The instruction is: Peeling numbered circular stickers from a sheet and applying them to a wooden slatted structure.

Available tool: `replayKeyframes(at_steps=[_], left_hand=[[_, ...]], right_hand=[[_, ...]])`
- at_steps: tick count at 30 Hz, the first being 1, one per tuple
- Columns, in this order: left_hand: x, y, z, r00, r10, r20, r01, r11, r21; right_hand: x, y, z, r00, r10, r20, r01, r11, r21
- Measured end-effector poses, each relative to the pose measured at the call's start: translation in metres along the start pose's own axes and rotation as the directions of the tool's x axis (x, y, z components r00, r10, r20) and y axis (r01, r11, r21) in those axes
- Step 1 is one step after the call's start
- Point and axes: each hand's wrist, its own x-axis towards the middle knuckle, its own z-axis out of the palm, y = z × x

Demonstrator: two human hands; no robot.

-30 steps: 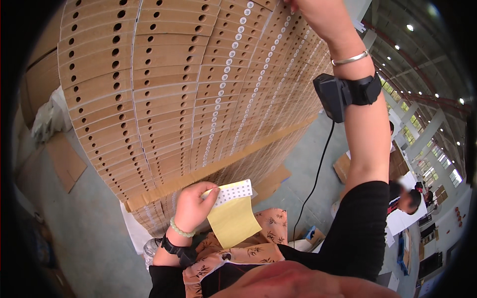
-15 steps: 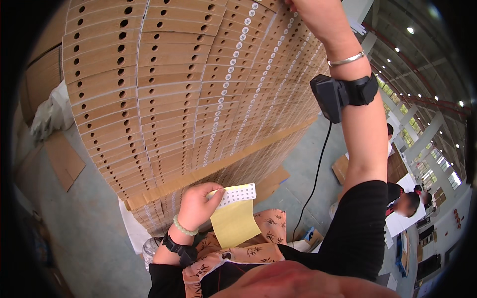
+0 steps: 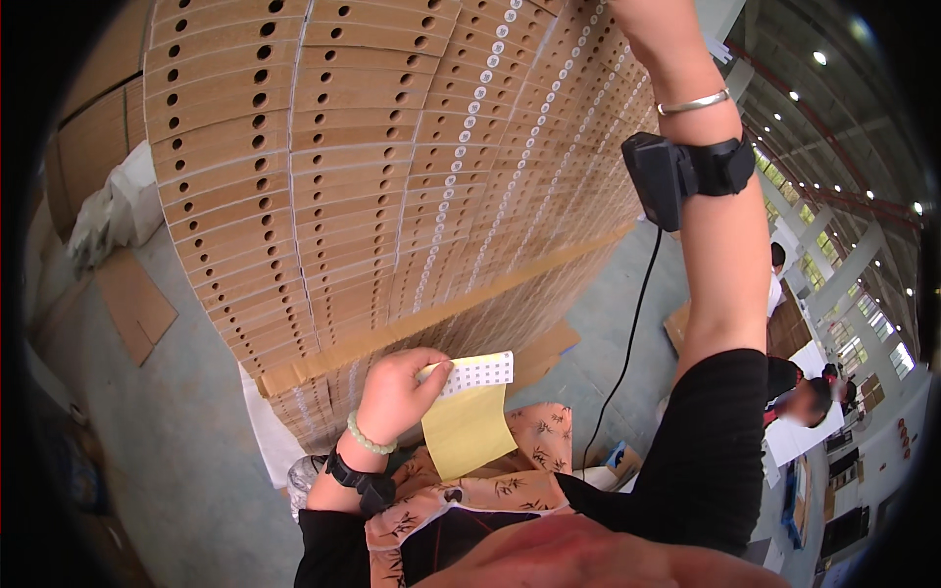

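Observation:
My left hand (image 3: 397,392) is closed, pinching the upper left of a sticker sheet (image 3: 470,421). The sheet is yellow backing paper that hangs down, with rows of small white labels with dark squares along its top. My right arm reaches up to the top edge, where only the base of my right hand (image 3: 642,24) shows; its fingers are cut off. It is beside a tall stack of flat brown cartons (image 3: 343,211). The carton edges have rows of round holes, and columns of round white stickers run down several of them.
A brown cardboard strip (image 3: 441,304) crosses the lower stack. A black cable (image 3: 627,358) hangs from my right wrist device. Loose cardboard (image 3: 137,304) and white plastic wrapping (image 3: 116,206) lie at left. Other people, one at a white-topped table (image 3: 809,431), are at the right.
The view has shifted slightly, so the stack sits a little further right and up. My right hand has moved further out past the top edge. My left hand still holds the sticker sheet.

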Motion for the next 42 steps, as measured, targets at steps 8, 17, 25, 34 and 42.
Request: replayKeyframes(at_steps=[8, 17, 25, 34, 42], left_hand=[[0.003, 0.006, -0.005, 0.996, 0.092, 0.001, -0.092, 0.996, 0.016], [0.001, 0.006, -0.021, 0.997, -0.032, -0.074, 0.032, 0.999, 0.008], [-0.003, 0.009, -0.021, 0.995, -0.019, -0.094, 0.021, 1.0, 0.018], [-0.005, 0.01, -0.016, 0.999, 0.028, -0.044, -0.028, 1.0, 0.006], [0.002, 0.005, -0.014, 0.992, -0.126, 0.007, 0.126, 0.982, -0.138]], right_hand=[[-0.062, -0.001, -0.021, 0.968, 0.165, 0.19, -0.184, 0.979, 0.086], [-0.243, -0.008, 0.012, 0.455, 0.094, 0.885, -0.217, 0.976, 0.008], [-0.267, -0.003, 0.013, 0.458, 0.141, 0.878, -0.265, 0.964, -0.017], [-0.273, -0.009, 0.007, 0.575, -0.001, 0.818, 0.03, 0.999, -0.02], [-0.268, -0.014, 0.001, 0.6, -0.052, 0.799, 0.1, 0.995, -0.01]])
